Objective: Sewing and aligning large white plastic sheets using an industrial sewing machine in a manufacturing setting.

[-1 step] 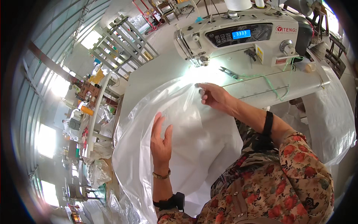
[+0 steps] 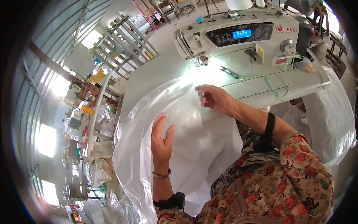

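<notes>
A large sheet of shiny white plastic-like material (image 2: 182, 149) spreads over the machine table and hangs toward my lap. My left hand (image 2: 161, 140) rests against it at the left, open, fingers extended and thumb apart. Close in front of the needle area, my right hand (image 2: 214, 99) hovers at the sheet's upper edge. Its fingers are loosely bent, with the thumb apart and nothing visibly held. Something small and dark covers a fingertip. Beyond it stands a white sewing machine (image 2: 194, 35), its bright lamp washing out the needle and presser foot.
Black thread snips (image 2: 229, 72) and a green thread (image 2: 270, 83) lie on the table right of the needle. White thread cones (image 2: 238, 4) stand behind the machine. More white sheeting (image 2: 328, 112) drapes at the right. A cluttered bench (image 2: 95, 112) and metal racks (image 2: 119, 43) are at the left.
My right hand has shifted slightly toward me, and the raised fold of sheet at its fingertips has flattened. My left hand stays nearly in place.
</notes>
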### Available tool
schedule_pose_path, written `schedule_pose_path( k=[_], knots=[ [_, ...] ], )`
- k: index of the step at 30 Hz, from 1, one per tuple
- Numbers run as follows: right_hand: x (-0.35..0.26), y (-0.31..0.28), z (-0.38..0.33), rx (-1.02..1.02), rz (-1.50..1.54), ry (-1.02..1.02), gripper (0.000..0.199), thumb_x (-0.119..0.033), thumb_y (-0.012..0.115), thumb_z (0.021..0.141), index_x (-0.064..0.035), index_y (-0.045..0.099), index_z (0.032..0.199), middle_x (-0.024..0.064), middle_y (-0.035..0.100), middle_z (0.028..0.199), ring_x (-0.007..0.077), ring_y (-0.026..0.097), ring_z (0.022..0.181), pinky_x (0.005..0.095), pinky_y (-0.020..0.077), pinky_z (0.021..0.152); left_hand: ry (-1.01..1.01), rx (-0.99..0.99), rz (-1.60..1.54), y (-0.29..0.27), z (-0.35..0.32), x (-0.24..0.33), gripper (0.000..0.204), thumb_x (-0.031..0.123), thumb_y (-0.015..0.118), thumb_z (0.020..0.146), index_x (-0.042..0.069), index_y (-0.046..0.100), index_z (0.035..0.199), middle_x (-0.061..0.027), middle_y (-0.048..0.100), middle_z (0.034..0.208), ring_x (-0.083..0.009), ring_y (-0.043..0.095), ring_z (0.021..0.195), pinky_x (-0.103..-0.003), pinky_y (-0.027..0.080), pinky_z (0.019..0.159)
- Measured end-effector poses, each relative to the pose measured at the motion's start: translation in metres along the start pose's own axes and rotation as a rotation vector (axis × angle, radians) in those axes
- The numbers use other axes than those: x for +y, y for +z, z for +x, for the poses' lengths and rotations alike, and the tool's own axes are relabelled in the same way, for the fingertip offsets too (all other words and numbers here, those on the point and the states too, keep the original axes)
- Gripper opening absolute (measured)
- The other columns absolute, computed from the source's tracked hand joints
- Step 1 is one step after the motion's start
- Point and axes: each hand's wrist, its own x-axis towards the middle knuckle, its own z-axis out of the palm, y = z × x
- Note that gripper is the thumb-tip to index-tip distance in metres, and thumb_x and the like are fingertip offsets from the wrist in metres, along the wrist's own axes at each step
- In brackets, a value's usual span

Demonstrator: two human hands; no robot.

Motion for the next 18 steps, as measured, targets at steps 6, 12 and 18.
schedule_pose_path(
  k=[6,12,18],
  knots=[
    [0.049,0.002,-0.088,-0.446,-0.506,0.103,0.040,-0.035,0.067,0.089,-0.0062,0.065,0.116,0.0068,0.066,0.107,0.0162,0.059,0.098,0.0318,0.0468,0.089,0.194,-0.452,0.030,0.015,-0.033,-0.013,0.056,0.036,0.086,0.066,0.005,0.067,0.109,-0.0165,0.067,0.103,-0.0335,0.063,0.095,-0.042,0.048,0.087],
    [0.069,-0.036,-0.144,-0.631,-0.531,0.528,0.036,-0.035,0.060,0.094,-0.0040,0.070,0.109,0.0057,0.068,0.113,0.0133,0.059,0.101,0.0290,0.0490,0.085,-0.206,-1.096,0.192,0.009,-0.111,-0.010,0.067,0.063,0.076,0.065,0.006,0.067,0.099,-0.0162,0.069,0.082,-0.0330,0.067,0.079,-0.044,0.052,0.073],
    [0.061,-0.044,-0.160,-0.621,-0.500,0.451,0.039,-0.038,0.057,0.096,-0.0031,0.072,0.098,0.0035,0.071,0.094,0.0114,0.062,0.083,0.0286,0.0502,0.069,-0.461,-1.318,0.328,0.005,-0.209,-0.034,0.084,0.075,0.067,0.066,0.006,0.062,0.114,-0.0170,0.070,0.087,-0.0366,0.068,0.084,-0.043,0.053,0.076]
  ],
)
